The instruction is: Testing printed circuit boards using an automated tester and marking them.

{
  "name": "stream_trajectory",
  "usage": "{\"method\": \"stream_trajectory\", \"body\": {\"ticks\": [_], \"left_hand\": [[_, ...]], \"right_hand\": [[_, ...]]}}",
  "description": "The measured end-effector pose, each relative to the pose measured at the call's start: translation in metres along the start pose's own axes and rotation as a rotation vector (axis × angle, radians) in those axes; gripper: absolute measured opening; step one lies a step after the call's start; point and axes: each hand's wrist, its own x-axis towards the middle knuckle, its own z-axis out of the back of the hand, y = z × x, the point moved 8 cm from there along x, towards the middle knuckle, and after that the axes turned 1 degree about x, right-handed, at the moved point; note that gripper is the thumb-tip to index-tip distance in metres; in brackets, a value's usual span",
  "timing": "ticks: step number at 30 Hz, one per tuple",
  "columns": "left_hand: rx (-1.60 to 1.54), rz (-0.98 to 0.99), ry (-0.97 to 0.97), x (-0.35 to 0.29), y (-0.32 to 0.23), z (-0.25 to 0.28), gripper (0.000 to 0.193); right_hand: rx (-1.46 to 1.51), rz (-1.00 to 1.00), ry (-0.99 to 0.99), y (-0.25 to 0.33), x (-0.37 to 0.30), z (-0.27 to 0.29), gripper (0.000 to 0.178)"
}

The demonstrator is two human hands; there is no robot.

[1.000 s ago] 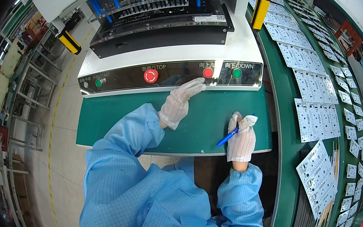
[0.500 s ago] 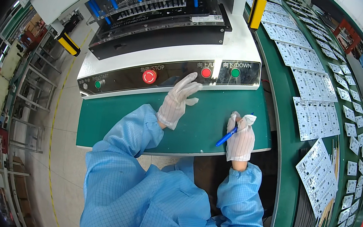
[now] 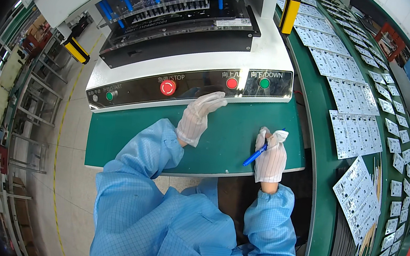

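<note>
My left hand (image 3: pixel 197 119), in a white striped glove, rests just in front of the machine's black control panel (image 3: pixel 197 83). Its fingers are stretched out toward the panel's lower edge, with nothing in them. Nearby on the panel are a large red stop knob (image 3: pixel 168 87), a red button (image 3: pixel 232 83) and a green button (image 3: pixel 264 83). A blue pen (image 3: pixel 253 157) is held in my gloved right hand (image 3: pixel 270 159), fingers curled round it, over the green mat (image 3: pixel 229 141). The pen slants down to the left.
Above the panel stands a white press with a black fixture (image 3: pixel 179 43) and blue rods. Yellow light guards (image 3: pixel 290 14) flank it. On the right, a green bench (image 3: pixel 320 193) carries rows of white circuit boards (image 3: pixel 356 136), with thin sticks (image 3: pixel 370 235) beside the nearest.
My left hand's fingers have lowered from the panel face and drawn closer together. My right hand keeps the pen in nearly the same place.
</note>
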Motion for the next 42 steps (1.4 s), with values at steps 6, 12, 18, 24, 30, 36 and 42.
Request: {"method": "stream_trajectory", "body": {"ticks": [6, 12, 18, 24, 30, 36, 42], "left_hand": [[-0.004, 0.008, 0.001, 0.002, -0.002, 0.0, 0.039], [-0.015, 0.044, 0.017, 0.0, -0.001, -0.003, 0.04], [-0.033, 0.033, 0.087, -0.002, -0.001, -0.007, 0.041], [0.048, 0.013, 0.368, -0.01, 0.003, -0.033, 0.044], [0.091, -0.026, 0.38, -0.014, 0.003, -0.038, 0.043], [0.07, -0.035, 0.358, -0.015, 0.003, -0.036, 0.042], [0.077, -0.027, 0.377, -0.015, 0.003, -0.037, 0.042]], "right_hand": [[-0.021, 0.062, -0.069, 0.005, 0.001, 0.005, 0.017], [0.031, 0.066, -0.081, 0.006, 0.002, 0.006, 0.017], [0.049, -0.014, -0.003, -0.002, 0.0, 0.001, 0.011], [0.06, 0.004, -0.009, -0.001, 0.0, 0.001, 0.011], [0.033, 0.006, -0.008, 0.0, 0.002, 0.003, 0.012], [0.038, 0.004, 0.007, -0.003, -0.002, -0.001, 0.012], [0.026, -0.009, 0.017, -0.001, 0.0, 0.0, 0.013]]}}
